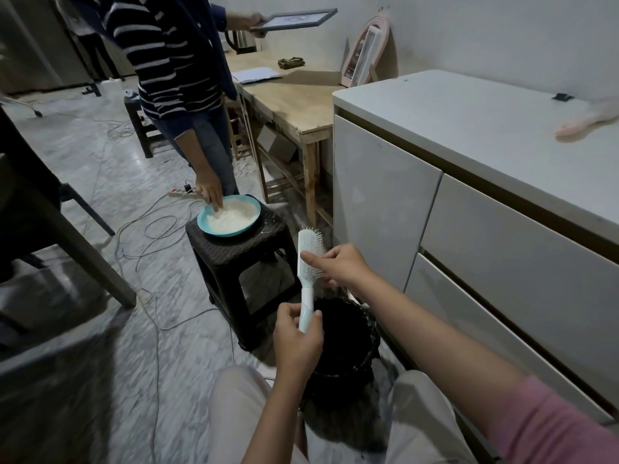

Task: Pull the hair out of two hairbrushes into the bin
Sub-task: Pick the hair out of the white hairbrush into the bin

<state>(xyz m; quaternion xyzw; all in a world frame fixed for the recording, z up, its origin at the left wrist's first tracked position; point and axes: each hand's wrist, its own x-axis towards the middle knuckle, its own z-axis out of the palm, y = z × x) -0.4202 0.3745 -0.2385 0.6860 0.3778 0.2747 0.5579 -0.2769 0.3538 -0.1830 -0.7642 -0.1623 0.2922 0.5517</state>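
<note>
1. While the left hand (296,339) grips the handle of the pale blue hairbrush (310,262), the head view shows the brush held upright just above the black bin (345,339), bristles turned to the right.
2. Right hand (338,266) is at the bristles, thumb and fingers curled in and pinching at the pad; I cannot make out any hair strands between them.
3. My read: we are on the first brush, pulling in progress. A pink shape, blurred, lies on the white cabinet (469,128) at the far right edge, possibly the second hairbrush (586,123), untouched.
4. Containers now: the bin sits on the floor between the knees, its inside too dark to tell what it holds.
5. On the dark stool (234,249) stands a teal bowl (228,216) of white grains, another person's hand (210,192) dipping into it.
</note>
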